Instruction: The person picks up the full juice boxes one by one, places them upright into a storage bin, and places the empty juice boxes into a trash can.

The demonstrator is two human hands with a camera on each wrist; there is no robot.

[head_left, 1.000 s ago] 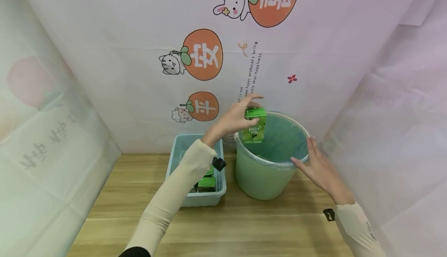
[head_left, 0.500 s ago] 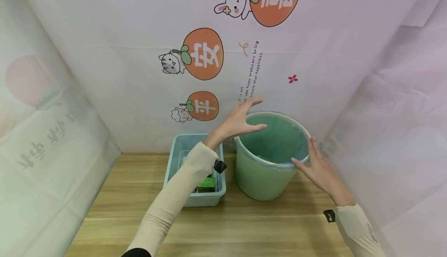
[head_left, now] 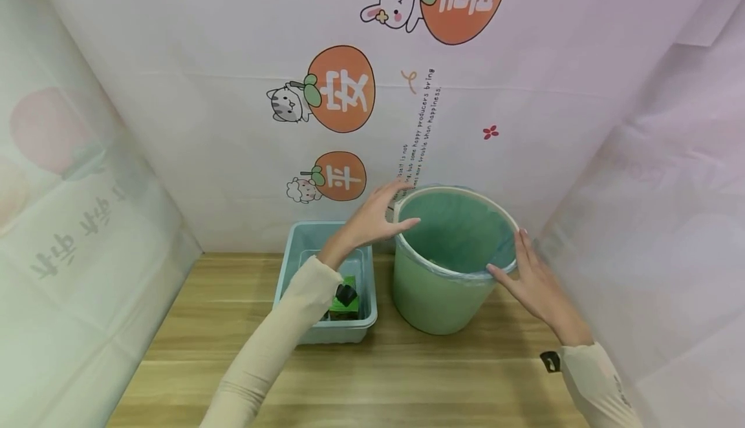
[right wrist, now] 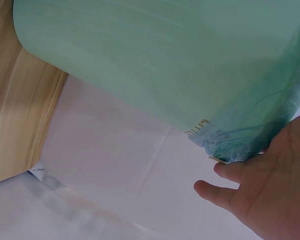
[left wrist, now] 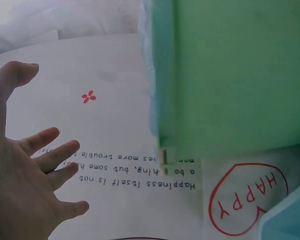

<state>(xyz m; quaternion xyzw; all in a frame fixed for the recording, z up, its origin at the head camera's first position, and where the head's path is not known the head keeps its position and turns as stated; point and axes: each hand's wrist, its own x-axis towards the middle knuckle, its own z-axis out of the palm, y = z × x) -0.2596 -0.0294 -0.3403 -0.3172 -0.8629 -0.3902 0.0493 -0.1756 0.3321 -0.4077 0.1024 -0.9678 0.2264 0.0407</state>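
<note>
My left hand (head_left: 372, 218), fingers spread and holding nothing, hovers at the left rim of a green trash can (head_left: 439, 299). In the left wrist view the fingers (left wrist: 55, 155) are plainly apart with the green can wall (left wrist: 240, 75) off to the side. My right hand (head_left: 532, 286) rests on the can's right rim, fingers extended. A thin bluish bag liner (right wrist: 240, 135) is folded over that rim near its fingertips. Left of the can stands a light blue plastic basin (head_left: 297, 253) with a green box (head_left: 345, 305) in it, partly hidden by my left wrist.
The can and basin stand on a wood-grain table (head_left: 419, 383). Behind them rises a white printed backdrop (head_left: 233, 124) with orange cartoon pictures. White sheets also close in the left and right sides.
My left hand held a small green box over the can, let it go inside, and has since drawn back left toward the basin. My right hand stays on the rim.
</note>
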